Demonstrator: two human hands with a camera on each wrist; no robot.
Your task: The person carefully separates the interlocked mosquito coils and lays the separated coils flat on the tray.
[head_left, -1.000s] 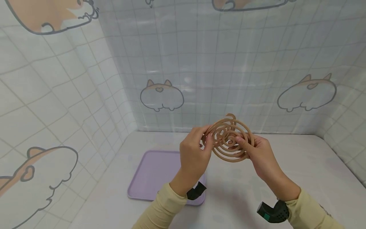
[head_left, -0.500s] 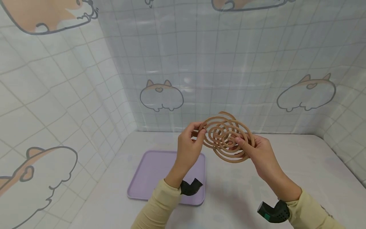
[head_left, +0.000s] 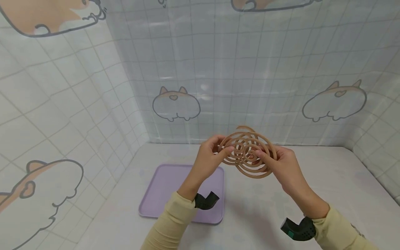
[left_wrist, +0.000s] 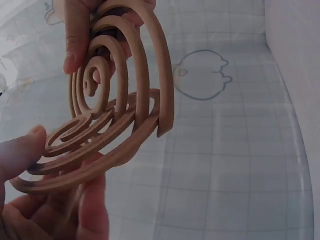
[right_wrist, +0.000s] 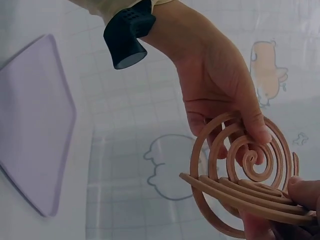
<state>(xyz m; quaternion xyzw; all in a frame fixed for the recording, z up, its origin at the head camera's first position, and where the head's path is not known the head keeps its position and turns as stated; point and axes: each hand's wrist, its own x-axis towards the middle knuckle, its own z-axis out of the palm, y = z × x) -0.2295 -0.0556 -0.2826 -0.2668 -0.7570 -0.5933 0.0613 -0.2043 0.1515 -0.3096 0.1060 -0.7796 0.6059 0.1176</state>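
Two brown mosquito coils are held up above the table, their spirals crossing through each other at an angle. My left hand [head_left: 207, 158] pinches the left coil [left_wrist: 75, 179] at its outer rings, thumb on top and fingers beneath. My right hand [head_left: 287, 170] grips the right coil [head_left: 254, 176], with the thumb near its centre and the fingers behind. In the left wrist view the right coil stands nearly upright, while the left one lies flatter across it. Some rings hide one another where they cross, so I cannot tell how far they interlock.
A light purple tray [head_left: 175, 191] lies on the white table [head_left: 256, 205], below and left of the hands. White tiled-pattern sheets with cartoon dogs [head_left: 176, 106] form the back and side walls. Each wrist carries a black camera mount [head_left: 298, 229].
My left hand has shifted left and turned, its thumb now reaching over the left coil. That coil has tilted and slid partly leftward against the other. My right hand has barely moved.
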